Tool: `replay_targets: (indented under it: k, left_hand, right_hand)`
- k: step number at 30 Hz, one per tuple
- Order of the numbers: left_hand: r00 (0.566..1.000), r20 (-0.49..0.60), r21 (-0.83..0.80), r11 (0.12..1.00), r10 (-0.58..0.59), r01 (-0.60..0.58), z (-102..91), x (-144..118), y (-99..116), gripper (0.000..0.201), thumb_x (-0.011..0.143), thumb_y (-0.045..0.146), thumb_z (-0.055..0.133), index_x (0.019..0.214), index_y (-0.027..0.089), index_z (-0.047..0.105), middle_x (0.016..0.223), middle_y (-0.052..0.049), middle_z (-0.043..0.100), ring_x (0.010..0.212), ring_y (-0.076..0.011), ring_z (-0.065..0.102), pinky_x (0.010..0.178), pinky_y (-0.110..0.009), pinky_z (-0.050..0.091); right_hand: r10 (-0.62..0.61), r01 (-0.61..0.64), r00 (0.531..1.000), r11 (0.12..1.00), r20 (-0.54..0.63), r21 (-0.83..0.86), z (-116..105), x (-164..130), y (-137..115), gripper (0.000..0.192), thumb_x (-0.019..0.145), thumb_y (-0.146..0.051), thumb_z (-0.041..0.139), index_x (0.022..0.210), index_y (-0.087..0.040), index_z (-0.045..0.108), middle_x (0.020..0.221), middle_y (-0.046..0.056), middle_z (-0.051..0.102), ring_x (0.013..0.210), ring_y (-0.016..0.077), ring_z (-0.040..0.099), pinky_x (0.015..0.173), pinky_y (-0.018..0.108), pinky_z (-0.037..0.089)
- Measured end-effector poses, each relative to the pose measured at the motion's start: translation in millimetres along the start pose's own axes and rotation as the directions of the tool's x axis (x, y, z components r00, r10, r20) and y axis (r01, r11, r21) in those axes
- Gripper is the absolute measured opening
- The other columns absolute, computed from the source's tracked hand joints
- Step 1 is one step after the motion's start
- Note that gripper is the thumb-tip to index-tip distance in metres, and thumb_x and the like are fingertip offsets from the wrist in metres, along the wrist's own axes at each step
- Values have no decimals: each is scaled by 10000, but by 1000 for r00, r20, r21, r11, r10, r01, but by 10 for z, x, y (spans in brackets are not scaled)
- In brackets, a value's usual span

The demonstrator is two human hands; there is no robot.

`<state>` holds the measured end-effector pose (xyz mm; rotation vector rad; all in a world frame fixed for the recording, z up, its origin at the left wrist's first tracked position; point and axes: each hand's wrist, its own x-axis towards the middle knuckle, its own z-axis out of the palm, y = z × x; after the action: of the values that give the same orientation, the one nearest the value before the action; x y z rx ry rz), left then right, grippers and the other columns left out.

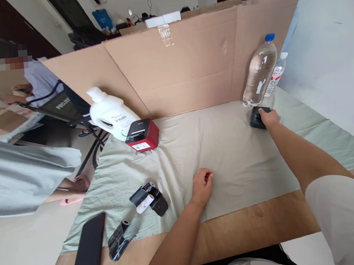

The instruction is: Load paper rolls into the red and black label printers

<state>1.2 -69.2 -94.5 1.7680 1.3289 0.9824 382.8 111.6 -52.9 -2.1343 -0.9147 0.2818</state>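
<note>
- The compact black device (254, 122) sits at the far right of the worktop (247, 228), in front of the large clear bottle with a blue cap (259, 73); its top looks roughly square, so no clear long axis shows.
- The right hand (270, 118) is the nearer one, meeting the device from its right side at nearly full reach: it is closed on that edge, thumb across the top, the other fingers hidden.
- The hands are well apart. The left hand (203, 184) rests on the cloth (223, 153), nearer the body, loosely curled with nothing visible in it; the device lies ahead and to its right.
- Left of the left hand lie a cluster of dark-wrapped paper rolls (145, 204), one more dark roll (120, 241) and a black phone-like slab (87, 251), its long axis running away from the body.
- Farther back on the left, a red-and-black boxy device (150, 136) stands just in front of a white handled jug (114, 113).
- The pale cloth is wrinkled; bare wood shows along the near edge.
- A cardboard partition (177, 73) closes the far side; a smaller bottle (276, 75) stands by the right wall.
- Beyond, a person sits at left, and another's head shows above the cardboard.
</note>
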Motion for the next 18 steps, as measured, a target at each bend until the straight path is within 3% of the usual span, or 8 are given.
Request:
replay_targets:
  k: [2,4,8,9,11,13,15,18]
  left_hand:
    - [1000,8,16,1000,-16,16,13,-3,29,114,870,225,508,831,186,608,847,-37,606,759,-148,561,711,-287,474]
    - [999,14,14,999,-46,46,31,-8,61,87,846,185,526,827,184,611,859,-37,606,776,-146,560,743,-293,480]
    - [943,156,-107,944,-295,313,-22,37,96,68,843,189,574,900,183,610,908,-36,620,768,-128,589,759,-291,506]
    - [899,237,-139,903,-368,406,-85,77,99,102,851,221,587,943,183,607,925,-40,627,744,-126,600,738,-295,516]
    - [840,311,-152,849,-445,506,-306,214,102,220,853,304,627,1036,185,597,1002,-63,641,749,-140,628,730,-317,534]
    - [884,130,-81,884,-448,460,-646,440,94,356,816,359,696,1108,188,584,1145,-103,630,918,-193,652,844,-363,535]
    - [905,-232,105,916,-357,388,-1057,736,57,498,765,374,759,1183,193,558,1293,-137,580,1196,-266,572,1032,-412,458]
    - [750,-619,306,807,-235,505,-1644,1186,-77,757,718,434,803,1342,188,452,1493,-172,420,1442,-326,344,1194,-476,273]
  right_hand:
    - [-123,116,991,986,-58,-122,108,-246,-62,696,848,-358,597,1407,14,414,1489,344,391,1429,432,318,1135,659,266]
    - [-352,347,936,912,16,-220,269,-625,-118,711,863,-356,570,1457,-18,371,1565,285,325,1487,394,236,1185,608,230]
    - [-613,752,627,638,481,-168,590,-1539,-112,663,918,-450,451,1445,-49,447,1547,240,402,1459,357,341,1196,508,288]
    - [-635,805,545,578,548,-131,640,-1722,-91,641,929,-470,422,1443,-90,468,1547,207,419,1457,346,353,1192,504,300]
    - [-655,856,455,508,603,-94,695,-1962,-54,605,946,-491,373,1428,-149,504,1548,155,441,1458,328,359,1188,502,311]
    - [-662,867,438,489,608,-92,706,-2046,-38,590,952,-498,354,1417,-176,521,1546,130,452,1458,317,363,1185,500,317]
    - [-666,866,443,491,601,-94,696,-2037,-42,586,951,-500,356,1412,-181,525,1540,126,461,1451,314,373,1177,502,328]
    - [-680,869,443,486,585,-92,681,-2002,-57,583,953,-493,351,1401,-169,535,1528,137,474,1437,320,391,1161,518,343]
